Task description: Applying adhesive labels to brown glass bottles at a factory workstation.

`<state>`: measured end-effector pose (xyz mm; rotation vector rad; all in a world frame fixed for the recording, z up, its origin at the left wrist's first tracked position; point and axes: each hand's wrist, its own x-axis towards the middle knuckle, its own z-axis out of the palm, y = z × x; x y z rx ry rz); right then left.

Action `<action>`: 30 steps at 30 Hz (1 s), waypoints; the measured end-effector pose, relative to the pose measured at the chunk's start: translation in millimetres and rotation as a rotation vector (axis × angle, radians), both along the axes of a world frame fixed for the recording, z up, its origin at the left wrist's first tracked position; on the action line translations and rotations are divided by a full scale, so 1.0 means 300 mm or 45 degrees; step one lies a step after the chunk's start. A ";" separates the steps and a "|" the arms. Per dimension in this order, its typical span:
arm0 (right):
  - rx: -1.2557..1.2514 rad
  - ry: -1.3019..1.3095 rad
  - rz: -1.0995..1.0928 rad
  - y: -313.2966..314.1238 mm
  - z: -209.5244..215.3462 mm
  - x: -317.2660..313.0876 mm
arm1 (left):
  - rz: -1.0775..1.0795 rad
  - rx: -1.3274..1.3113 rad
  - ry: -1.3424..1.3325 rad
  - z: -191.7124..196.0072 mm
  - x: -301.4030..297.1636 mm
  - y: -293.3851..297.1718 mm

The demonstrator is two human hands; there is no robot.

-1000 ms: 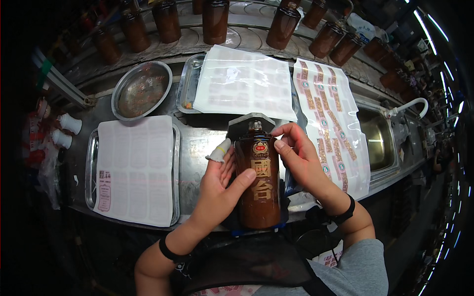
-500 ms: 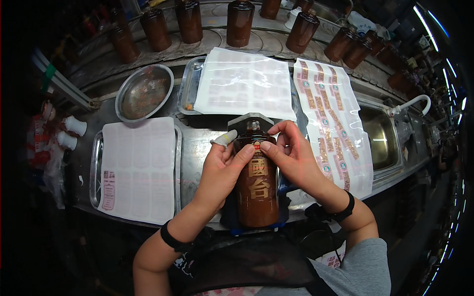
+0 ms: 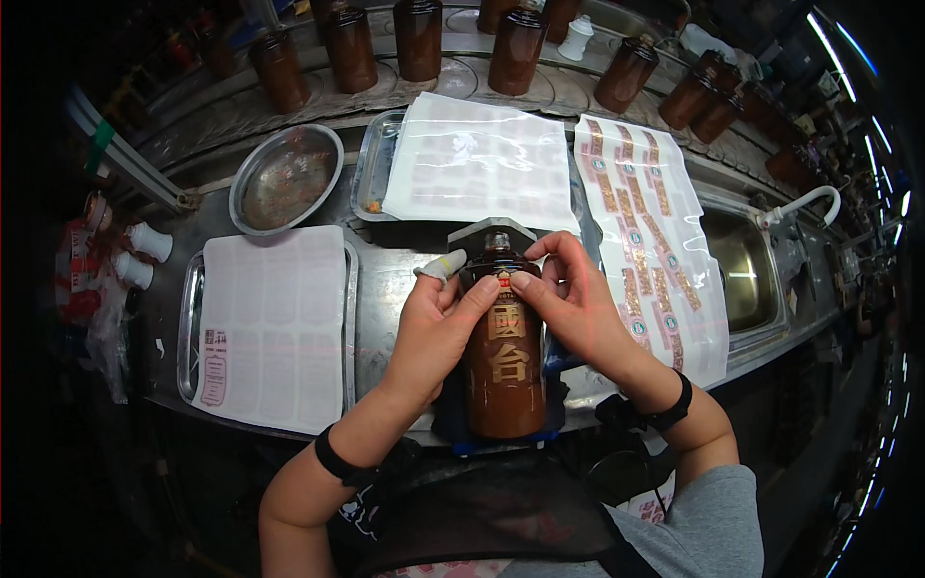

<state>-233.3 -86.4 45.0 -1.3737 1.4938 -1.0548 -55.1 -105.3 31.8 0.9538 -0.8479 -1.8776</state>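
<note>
Both hands, the left hand [image 3: 438, 323] and right hand [image 3: 568, 303], press fingertips on the shoulder of the brown bottle [image 3: 503, 361] lying at the desk's [image 3: 385, 279] six-o'clock edge, where uneven pressure could, I judge, skew or crease its label.

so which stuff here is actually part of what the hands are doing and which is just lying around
In hand:
- brown bottle, lying neck away
- left hand and right hand, fingertips pressing near its shoulder
- sticker sheet beside the right hand

Lying about:
- metal bowl
- white sheet on the left tray
- row of brown bottles behind
- sink
</note>
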 end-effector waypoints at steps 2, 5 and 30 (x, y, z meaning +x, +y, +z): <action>0.019 0.012 0.000 -0.001 0.000 -0.003 | -0.014 0.001 -0.007 -0.003 -0.001 0.001; -0.008 0.023 0.018 -0.004 -0.007 -0.003 | -0.013 -0.030 -0.006 -0.009 0.005 0.003; -0.041 0.063 0.089 0.002 -0.002 -0.017 | -0.008 -0.030 0.002 -0.028 0.005 0.003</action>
